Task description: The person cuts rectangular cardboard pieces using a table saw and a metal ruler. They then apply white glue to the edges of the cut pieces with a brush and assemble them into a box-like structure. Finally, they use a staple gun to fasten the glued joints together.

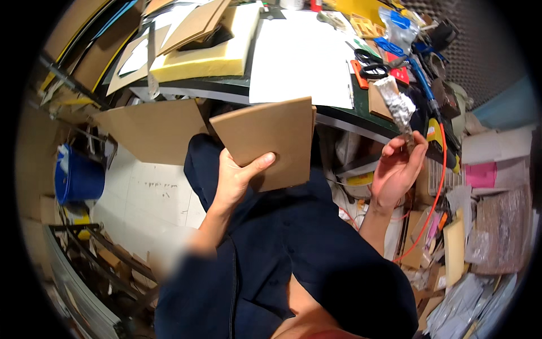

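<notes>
My left hand [237, 175] grips a stiff brown board [268, 141] in front of my lap. The thumb lies across its face and the fingers are hidden behind it. The board is tilted upright, with its top edge close to the table's front edge. On the right, my right hand [395, 172] is closed around the narrow lower end of a crumpled silvery foil-like object [401, 106]. That object points up over the table's right corner. What is inside the foil, if anything, cannot be made out.
White sheets [299, 59] cover the table's middle. A yellow foam block [203, 63] bears brown boards at left. Black-handled scissors [372, 65] and an orange cutter [359, 74] lie at right. An orange cord [442, 175] hangs down. A large brown panel [155, 131] and blue bucket [83, 176] stand left.
</notes>
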A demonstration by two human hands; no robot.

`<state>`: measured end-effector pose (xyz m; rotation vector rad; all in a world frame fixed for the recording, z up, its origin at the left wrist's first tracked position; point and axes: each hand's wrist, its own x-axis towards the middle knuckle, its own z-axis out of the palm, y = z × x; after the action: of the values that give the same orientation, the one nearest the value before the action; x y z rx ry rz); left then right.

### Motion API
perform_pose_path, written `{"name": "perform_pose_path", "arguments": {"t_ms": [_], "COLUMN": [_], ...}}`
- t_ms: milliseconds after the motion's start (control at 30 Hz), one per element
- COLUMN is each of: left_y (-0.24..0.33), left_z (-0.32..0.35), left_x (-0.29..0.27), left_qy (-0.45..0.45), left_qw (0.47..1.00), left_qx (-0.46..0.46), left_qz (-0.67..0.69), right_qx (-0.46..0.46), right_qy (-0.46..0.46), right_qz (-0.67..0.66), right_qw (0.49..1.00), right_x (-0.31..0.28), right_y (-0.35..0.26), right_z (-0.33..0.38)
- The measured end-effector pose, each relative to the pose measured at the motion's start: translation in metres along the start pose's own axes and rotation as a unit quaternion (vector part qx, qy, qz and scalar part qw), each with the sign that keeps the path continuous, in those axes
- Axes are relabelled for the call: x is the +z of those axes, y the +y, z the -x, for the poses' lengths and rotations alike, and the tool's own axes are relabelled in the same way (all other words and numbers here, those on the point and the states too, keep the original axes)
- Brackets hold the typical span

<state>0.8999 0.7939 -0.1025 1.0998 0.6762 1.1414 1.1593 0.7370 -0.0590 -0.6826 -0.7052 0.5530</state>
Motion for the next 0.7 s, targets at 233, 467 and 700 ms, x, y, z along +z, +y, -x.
{"name": "perform_pose_path", "arguments": {"t_ms": [233,467,700], "left_y": [-0.032,-0.059,-0.089], "left_z": [0.028,0.014,0.012], "left_x": [0.006,-0.020,-0.036], "left_qy": [0.070,0.071,0.051], "left_qw": [0.997,0.978,0.978], "left_qx": [0.024,0.135,0.129], "left_qz": [-0.009,-0.145,-0.157], "right_qx": [-0.035,-0.050,-0.033], "right_qy": [-0.095,-0.090,-0.096], "right_qz": [0.032,0.072,0.110], "right_qw": [0.994,0.992,0.989], "right_x": [-0.014,-0.005,-0.008], "right_y": [0.013,0.030,0.041], "right_z": [0.026,0.048,0.073]}}
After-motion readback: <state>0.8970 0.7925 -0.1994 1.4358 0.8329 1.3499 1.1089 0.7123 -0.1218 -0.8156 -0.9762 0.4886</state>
